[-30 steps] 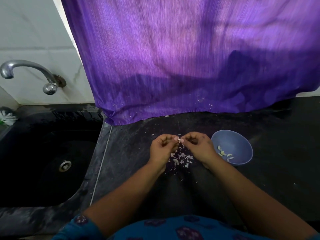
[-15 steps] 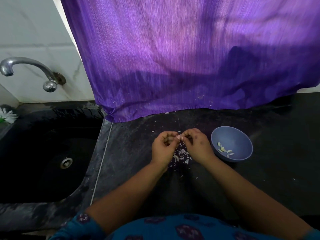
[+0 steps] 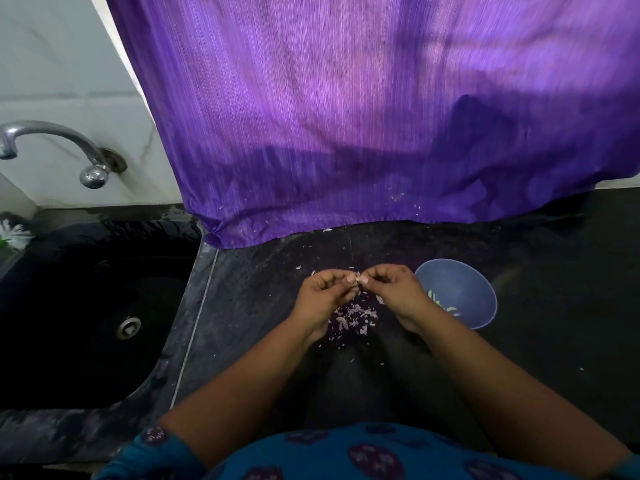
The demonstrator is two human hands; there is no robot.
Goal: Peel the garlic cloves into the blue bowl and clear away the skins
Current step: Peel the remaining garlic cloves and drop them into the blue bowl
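My left hand (image 3: 323,294) and my right hand (image 3: 398,289) meet over the dark counter, fingertips pinching one small garlic clove (image 3: 358,279) between them. The clove is mostly hidden by the fingers. Right below the hands lies a heap of pale garlic skins (image 3: 355,315). The blue bowl (image 3: 460,271) stands just right of my right hand, partly covered by the wrist, with a few peeled cloves (image 3: 446,306) inside.
A black sink (image 3: 86,306) with a metal tap (image 3: 62,147) lies to the left. A purple cloth (image 3: 363,116) hangs behind the counter (image 3: 259,306), its hem touching the surface. Skin flecks are scattered behind the hands.
Both hands have stayed together on the clove, with only small finger movements. The view has shifted slightly.
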